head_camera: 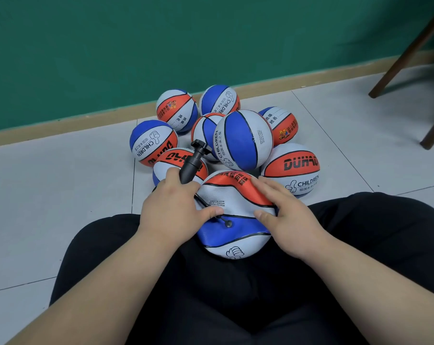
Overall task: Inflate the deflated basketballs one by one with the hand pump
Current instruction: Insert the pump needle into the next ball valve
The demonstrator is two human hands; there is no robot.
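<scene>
**Flat ball in the lap, pump in the left hand**

A person is sitting cross-legged, and the deflated basketball (236, 207) is lying slumped and creased in their lap, on the black trousers (236, 295). Everything else is placed from this ball.

The left hand (176, 207) is resting on the ball's left edge. Its fingers are wrapping the lower end of the black hand pump (190, 168), and its thumb is lying flat on the white panel. The pump is standing up out of that hand, tilting away from the person, with its T-handle at the top. A thin black hose (201, 200) is running from the pump across the ball's top. Its round end fitting is sitting on the blue panel, between the two thumbs; whether the needle is in the valve cannot be told.

The right hand (288, 210) is lying on the ball's right side, holding nothing. Its fingers are stretching out over the folded red panel and its thumb is pressing on the white panel. The two hands are apart, one on each side of the ball.

Just beyond the ball, eight round basketballs (244, 140) in red, white and blue are crowding together on the grey tiled floor (61, 183); the nearest are touching its far edge. Behind them a green wall (161, 46) is rising above a tan skirting (61, 128). Well off to the far right, dark wooden legs (410, 51) are standing on the tiles.
</scene>
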